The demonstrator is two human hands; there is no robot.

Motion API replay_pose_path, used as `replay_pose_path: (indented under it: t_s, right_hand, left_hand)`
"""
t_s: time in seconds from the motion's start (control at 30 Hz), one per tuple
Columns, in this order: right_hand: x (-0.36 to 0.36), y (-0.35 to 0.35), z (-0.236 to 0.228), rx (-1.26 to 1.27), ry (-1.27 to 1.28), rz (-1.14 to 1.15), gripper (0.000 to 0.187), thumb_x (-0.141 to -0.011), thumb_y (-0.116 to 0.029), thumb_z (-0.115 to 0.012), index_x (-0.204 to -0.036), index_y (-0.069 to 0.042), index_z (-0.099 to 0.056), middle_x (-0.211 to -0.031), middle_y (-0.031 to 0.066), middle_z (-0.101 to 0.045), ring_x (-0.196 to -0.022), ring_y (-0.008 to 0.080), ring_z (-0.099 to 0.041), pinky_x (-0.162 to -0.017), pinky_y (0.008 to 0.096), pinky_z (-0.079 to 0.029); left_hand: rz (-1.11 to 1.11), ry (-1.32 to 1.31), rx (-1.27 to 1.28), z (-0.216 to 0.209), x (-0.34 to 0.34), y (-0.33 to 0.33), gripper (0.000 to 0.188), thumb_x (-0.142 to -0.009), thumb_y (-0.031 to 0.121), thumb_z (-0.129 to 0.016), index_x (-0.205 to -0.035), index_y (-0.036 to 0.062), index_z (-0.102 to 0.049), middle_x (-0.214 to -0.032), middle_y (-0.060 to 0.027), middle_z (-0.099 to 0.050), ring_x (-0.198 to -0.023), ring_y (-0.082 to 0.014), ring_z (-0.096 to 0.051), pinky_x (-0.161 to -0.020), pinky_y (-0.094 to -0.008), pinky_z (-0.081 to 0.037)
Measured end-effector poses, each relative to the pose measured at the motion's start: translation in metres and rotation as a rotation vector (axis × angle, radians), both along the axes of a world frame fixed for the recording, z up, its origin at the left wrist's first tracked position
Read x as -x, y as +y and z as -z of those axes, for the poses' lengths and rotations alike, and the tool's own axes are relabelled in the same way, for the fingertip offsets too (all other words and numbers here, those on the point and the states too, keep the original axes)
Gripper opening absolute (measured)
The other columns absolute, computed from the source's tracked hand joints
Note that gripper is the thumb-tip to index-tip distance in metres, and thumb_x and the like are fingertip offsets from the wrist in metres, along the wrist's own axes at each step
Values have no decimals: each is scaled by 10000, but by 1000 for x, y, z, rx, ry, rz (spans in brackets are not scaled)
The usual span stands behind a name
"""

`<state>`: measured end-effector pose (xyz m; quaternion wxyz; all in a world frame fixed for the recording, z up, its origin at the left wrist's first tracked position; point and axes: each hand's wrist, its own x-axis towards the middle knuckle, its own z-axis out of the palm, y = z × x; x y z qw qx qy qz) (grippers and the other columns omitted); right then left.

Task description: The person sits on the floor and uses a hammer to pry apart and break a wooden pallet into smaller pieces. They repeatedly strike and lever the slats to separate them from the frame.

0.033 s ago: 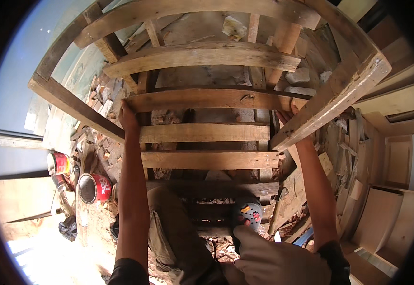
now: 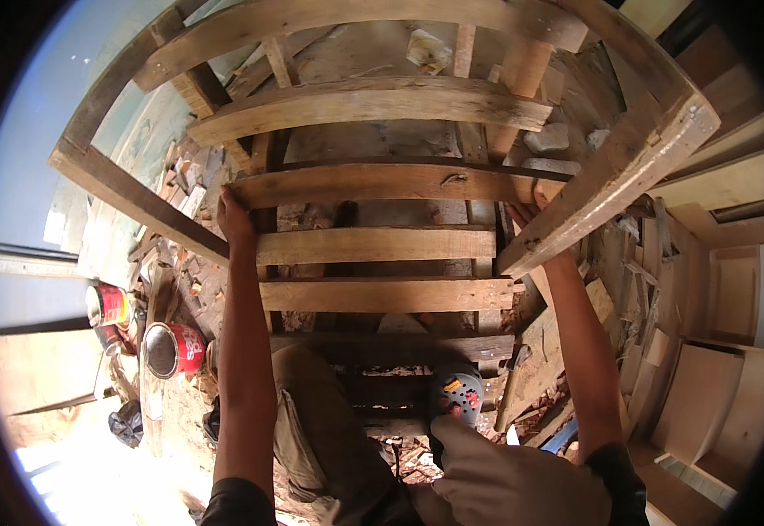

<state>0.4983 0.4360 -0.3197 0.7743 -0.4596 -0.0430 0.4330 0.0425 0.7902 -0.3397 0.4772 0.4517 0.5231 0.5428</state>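
Observation:
A slatted wooden frame (image 2: 382,99) fills the middle, with rough slats running left to right and thicker bars at both sides. My left hand (image 2: 236,221) is closed around the left end of one wooden slat (image 2: 382,184). At that slat's right end, my right hand (image 2: 527,210) grips it, partly covered by the slanting side bar (image 2: 610,184). Nearer to me lie two paler slats, the upper one (image 2: 378,245) and the lower one (image 2: 386,295), both untouched by my hands. My fingertips under the held slat are hidden.
A red can (image 2: 187,349) and a second, red-and-yellow can (image 2: 110,304) stand at the left among wood scraps. A wooden-handled tool, perhaps a hammer (image 2: 506,394), leans by my grey clog (image 2: 458,394). Pale cabinet-like boxes (image 2: 697,403) stand at the right.

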Motion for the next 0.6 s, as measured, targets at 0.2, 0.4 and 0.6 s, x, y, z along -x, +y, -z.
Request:
replay_pose_path:
  t_s: [0.2,0.4,0.6]
  right_hand:
    - [-21,-16,47,-258,98,-186,498,-948,-394,-673,-1227,6,-573,-1170,255,-649,-1087,296,-672,-955,385,-583]
    - [-15,-15,65,-429,197,-168,639,-998,-492,-496,-1335,50,-525,-1247,295,-610,-1181,376,-614,-1060,451,-490]
    - [-17,-3,80,-633,204,-427,729,-972,-494,-520,-1397,94,-440,-1375,288,-531,-1282,368,-540,-1068,427,-475]
  left_hand:
    - [4,175,11,22,2,14,659,-1037,509,-448,-1389,-44,-513,-1345,-192,-577,-1217,-277,-550,-1050,-381,-412]
    - [77,-96,121,9,-2,4,560,-1040,476,-458,-1375,31,-517,-1327,-132,-563,-1190,-260,-557,-986,-417,-484]
    - [115,-26,-3,28,35,28,460,-1021,462,-488,-1264,78,-555,-1241,-111,-580,-1175,-258,-558,-988,-444,-486]
